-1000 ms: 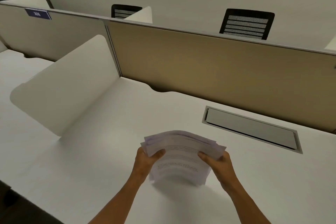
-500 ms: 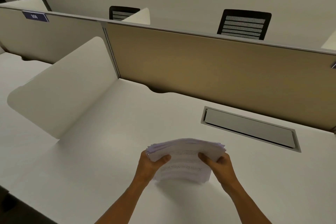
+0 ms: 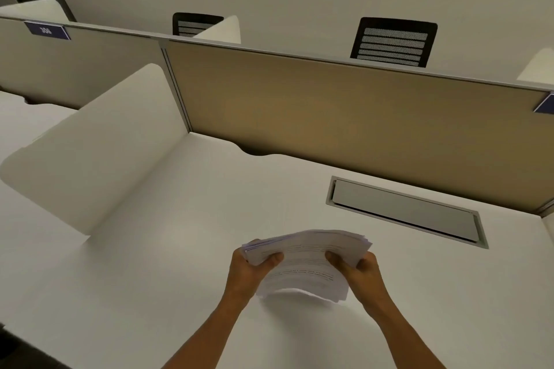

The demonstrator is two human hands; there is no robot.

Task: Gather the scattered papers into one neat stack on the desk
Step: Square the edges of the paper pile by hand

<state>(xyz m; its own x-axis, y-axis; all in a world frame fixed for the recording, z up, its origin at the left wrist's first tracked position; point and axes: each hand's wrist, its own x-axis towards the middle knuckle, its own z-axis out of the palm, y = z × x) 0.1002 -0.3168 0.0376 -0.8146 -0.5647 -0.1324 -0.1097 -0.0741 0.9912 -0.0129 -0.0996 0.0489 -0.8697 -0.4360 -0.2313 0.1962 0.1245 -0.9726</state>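
A stack of white printed papers (image 3: 304,266) stands tilted on its lower edge on the white desk (image 3: 180,263), its top leaning away from me. My left hand (image 3: 248,271) grips its left side, thumb on the front sheet. My right hand (image 3: 358,271) grips the right side the same way. The upper edges of the sheets are slightly fanned and uneven. No loose sheets lie elsewhere on the desk.
A grey metal cable flap (image 3: 404,211) is set into the desk behind and right of the stack. A tan partition (image 3: 344,117) closes the back, a white side divider (image 3: 99,153) the left. Two black mesh chairs (image 3: 392,42) stand beyond.
The stack has tipped more upright between my hands and its edges have drawn closer together. Both hands keep their grip in about the same spot.
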